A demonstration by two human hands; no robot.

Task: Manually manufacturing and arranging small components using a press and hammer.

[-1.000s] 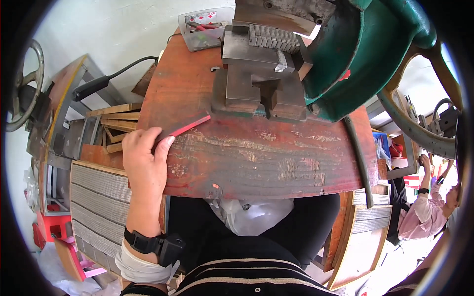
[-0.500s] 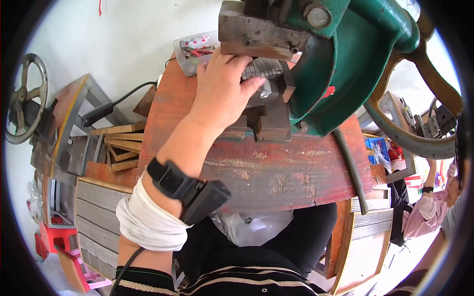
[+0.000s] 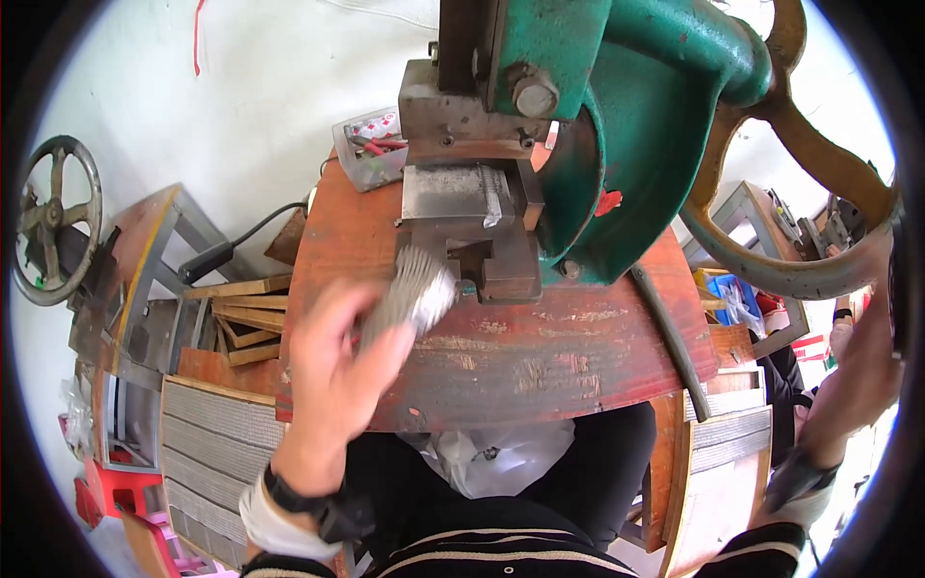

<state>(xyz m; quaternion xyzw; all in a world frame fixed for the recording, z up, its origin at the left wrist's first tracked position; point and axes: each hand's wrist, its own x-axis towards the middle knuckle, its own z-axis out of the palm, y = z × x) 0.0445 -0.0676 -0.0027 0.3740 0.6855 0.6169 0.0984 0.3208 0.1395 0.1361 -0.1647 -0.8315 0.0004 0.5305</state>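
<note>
My left hand [image 3: 337, 356] is closed on a ribbed grey metal piece [image 3: 412, 294], blurred by motion, over the wooden table's near left part. Its thumb lies along the lower side of the piece. Beyond it stands a green hand press [image 3: 655, 144] with a steel block above a flat die bed [image 3: 453, 196]. A small shiny scrap hangs at the bed's right side. My right hand [image 3: 872, 318] is at the far right, by the rim of the press's large handwheel [image 3: 800, 275]. Its fingers are smeared and partly cut off by the picture's edge.
On the worn red wooden table [image 3: 520, 376] lies a dark metal bar [image 3: 672, 342] at the right. A plastic box [image 3: 371, 164] with red-handled pliers stands behind. Wooden trays of grey strips [image 3: 217, 448] are at the left. A plastic bag [image 3: 491, 458] hangs over my lap.
My left hand has drawn back from under the press block toward me, bringing the ribbed metal piece out. My right forearm has come into view at the right, beside the handwheel.
</note>
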